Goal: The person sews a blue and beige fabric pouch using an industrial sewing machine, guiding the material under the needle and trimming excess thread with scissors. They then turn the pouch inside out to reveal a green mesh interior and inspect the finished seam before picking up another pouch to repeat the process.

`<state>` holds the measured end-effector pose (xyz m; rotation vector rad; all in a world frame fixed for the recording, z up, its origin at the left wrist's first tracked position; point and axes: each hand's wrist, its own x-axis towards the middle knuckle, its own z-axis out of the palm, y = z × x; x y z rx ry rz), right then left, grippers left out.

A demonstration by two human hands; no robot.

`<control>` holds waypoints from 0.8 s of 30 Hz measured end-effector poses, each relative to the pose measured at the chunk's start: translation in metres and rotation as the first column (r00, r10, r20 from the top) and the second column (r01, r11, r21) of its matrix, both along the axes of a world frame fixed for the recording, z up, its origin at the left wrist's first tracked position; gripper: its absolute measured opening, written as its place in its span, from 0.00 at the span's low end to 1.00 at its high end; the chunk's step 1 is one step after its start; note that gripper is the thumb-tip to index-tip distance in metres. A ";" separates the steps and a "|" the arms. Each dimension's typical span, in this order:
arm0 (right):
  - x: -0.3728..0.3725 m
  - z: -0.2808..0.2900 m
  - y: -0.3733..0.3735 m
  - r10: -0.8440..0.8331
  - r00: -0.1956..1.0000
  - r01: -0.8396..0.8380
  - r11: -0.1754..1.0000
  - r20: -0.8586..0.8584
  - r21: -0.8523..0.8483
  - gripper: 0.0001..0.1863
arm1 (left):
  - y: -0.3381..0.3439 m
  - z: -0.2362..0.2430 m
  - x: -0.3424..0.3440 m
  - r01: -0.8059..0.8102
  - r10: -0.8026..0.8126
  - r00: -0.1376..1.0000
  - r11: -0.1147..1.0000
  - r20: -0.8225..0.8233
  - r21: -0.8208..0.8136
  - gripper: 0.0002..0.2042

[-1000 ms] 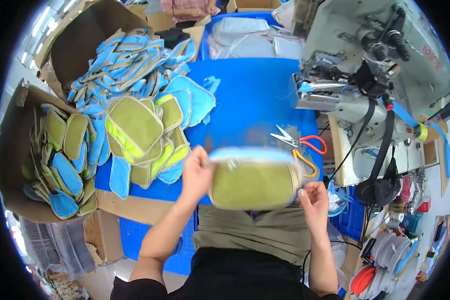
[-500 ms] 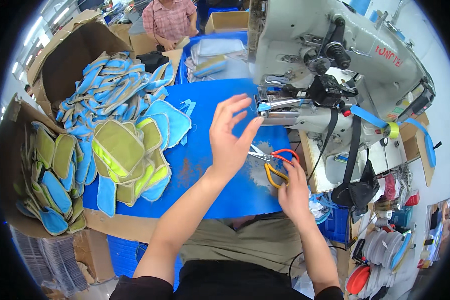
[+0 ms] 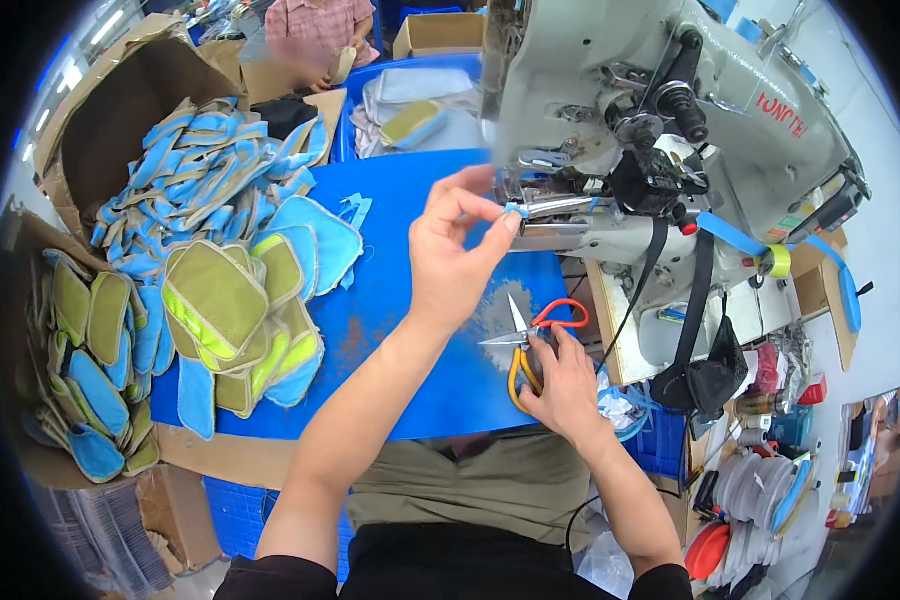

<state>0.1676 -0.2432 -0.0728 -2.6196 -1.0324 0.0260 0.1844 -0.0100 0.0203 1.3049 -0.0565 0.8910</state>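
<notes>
My left hand point(image 3: 455, 245) is raised at the sewing machine's point(image 3: 610, 150) working end. Its thumb and index finger pinch the short blue end of a binding tape point(image 3: 519, 210) beside the metal tape guide point(image 3: 562, 207). Over the blue tabletop, my right hand point(image 3: 568, 385) curls its fingers around the scissors point(image 3: 523, 336) near their handles. One handle is red, the other yellow, and the blades stand apart, pointing away from me. To the left lies a pile of green-and-blue fabric pads point(image 3: 220, 300) with light edging.
A cardboard box point(image 3: 70, 190) overflows with a tangled string of blue and tan pieces point(image 3: 200, 190). More pads point(image 3: 100, 340) fill a nearer box. At the back is a blue bin point(image 3: 345, 125) with folded cloth; a person in a checked shirt point(image 3: 315, 25) stands beyond. Blue tape point(image 3: 740, 232) feeds from the right.
My left thumb and index finger have closed on the tape end. My right hand has moved left onto the scissors, whose blades have spread wider and turned. The whole view has shifted slightly.
</notes>
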 end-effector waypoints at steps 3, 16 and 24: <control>0.002 -0.001 0.000 0.012 0.998 -0.012 1.000 -0.062 0.009 0.38 | 0.000 0.001 0.004 0.115 -0.122 0.992 0.981 -0.041 -0.156 0.05; 0.019 0.010 0.018 0.052 0.996 -0.051 0.999 -0.073 0.016 0.34 | 0.004 -0.013 0.005 0.348 -0.351 0.935 0.882 0.050 -0.319 0.15; -0.004 0.013 0.015 -0.042 0.958 0.025 0.998 -0.283 -0.065 0.36 | -0.004 -0.014 0.013 0.347 -0.344 0.935 0.829 0.089 -0.439 0.11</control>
